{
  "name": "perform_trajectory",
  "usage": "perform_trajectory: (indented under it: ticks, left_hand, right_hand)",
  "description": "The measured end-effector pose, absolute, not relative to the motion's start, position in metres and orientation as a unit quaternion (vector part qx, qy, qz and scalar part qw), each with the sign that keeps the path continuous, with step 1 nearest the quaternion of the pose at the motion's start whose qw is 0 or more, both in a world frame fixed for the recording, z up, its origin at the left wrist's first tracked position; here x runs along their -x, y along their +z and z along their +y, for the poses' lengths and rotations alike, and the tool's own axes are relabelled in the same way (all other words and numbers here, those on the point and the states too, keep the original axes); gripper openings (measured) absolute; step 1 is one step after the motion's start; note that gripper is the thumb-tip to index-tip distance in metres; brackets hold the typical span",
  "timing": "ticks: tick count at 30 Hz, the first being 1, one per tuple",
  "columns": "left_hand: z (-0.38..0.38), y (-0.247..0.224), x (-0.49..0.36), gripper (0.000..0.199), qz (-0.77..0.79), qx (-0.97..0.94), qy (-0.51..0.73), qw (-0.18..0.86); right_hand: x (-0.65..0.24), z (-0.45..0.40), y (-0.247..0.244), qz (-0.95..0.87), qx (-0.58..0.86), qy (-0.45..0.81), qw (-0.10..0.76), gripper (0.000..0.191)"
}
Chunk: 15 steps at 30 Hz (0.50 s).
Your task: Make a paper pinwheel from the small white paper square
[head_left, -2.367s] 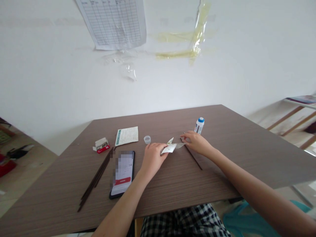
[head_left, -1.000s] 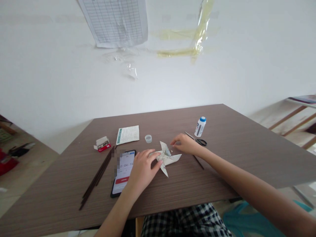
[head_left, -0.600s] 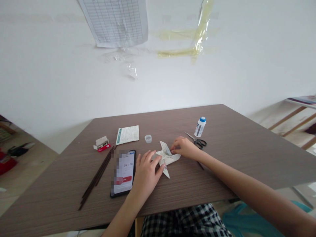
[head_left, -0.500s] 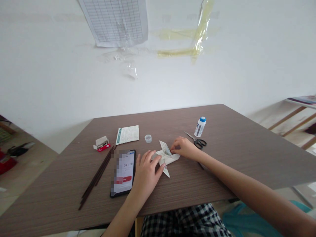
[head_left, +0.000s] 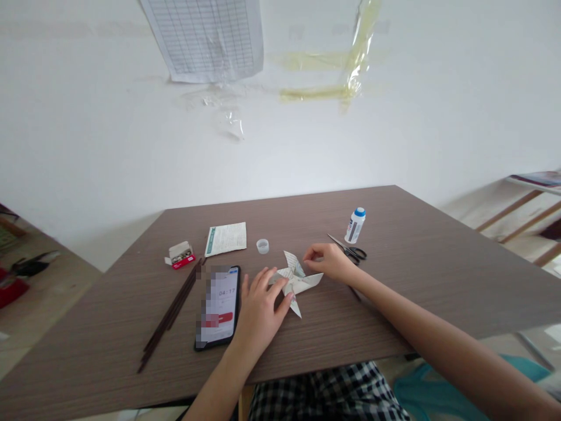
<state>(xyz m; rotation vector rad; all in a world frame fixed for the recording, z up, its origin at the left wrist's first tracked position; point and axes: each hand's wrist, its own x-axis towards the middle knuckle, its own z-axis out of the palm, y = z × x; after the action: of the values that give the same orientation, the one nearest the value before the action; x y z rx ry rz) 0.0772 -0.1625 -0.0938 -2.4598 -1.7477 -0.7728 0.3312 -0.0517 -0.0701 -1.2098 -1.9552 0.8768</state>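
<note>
A paper pinwheel (head_left: 304, 283), folded from printed paper, lies on the table with its blades pointing outward. Spread over its left side, my left hand (head_left: 259, 304) rests with fingers apart and the fingertips touching the paper near the centre. My right hand (head_left: 329, 262) is just right of the upper blade, its fingers curled and the thumb pressed to them. Whether something small is between those fingertips cannot be seen. Scissors (head_left: 359, 254) with black handles lie behind the right hand. A dark stick (head_left: 355, 294) shows partly beneath my right forearm.
A phone (head_left: 225, 310) with a running timer lies beside my left hand. Left of it are several dark brown sticks (head_left: 169, 318) and a small red-and-white box (head_left: 180, 256). Further back are a printed packet (head_left: 227, 239), a clear cap (head_left: 262, 246) and a white bottle (head_left: 355, 225).
My right hand has drawn slightly away from the pinwheel's blade, leaving a small gap. The right blade now shows more fully. My left hand has stayed in place.
</note>
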Motion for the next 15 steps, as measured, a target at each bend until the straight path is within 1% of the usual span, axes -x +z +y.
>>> perform_trajectory:
  ticks: [2,5,7,11,15]
  left_hand:
    - [-0.163,-0.095,-0.077,0.029,-0.562,0.789,-0.247,0.012]
    - [-0.162,-0.096,-0.077,0.031,-0.561,0.790,-0.245,0.003]
    - [-0.162,-0.096,-0.077,0.033,-0.560,0.790,-0.248,-0.001]
    - [-0.162,-0.098,-0.077,0.034,-0.563,0.786,-0.254,-0.002]
    - [-0.160,-0.097,-0.076,0.034,-0.574,0.775,-0.266,-0.007]
  right_hand:
    - [-0.334,-0.050,-0.069,-0.751,0.450,0.344,0.339,0.005]
    - [-0.336,-0.048,-0.066,-0.754,0.436,0.353,0.342,0.015]
    - [-0.334,-0.049,-0.065,-0.751,0.437,0.365,0.334,0.017]
    - [-0.330,-0.053,-0.060,-0.745,0.432,0.391,0.324,0.012]
    - [-0.327,-0.058,-0.054,-0.763,0.395,0.393,0.327,0.009]
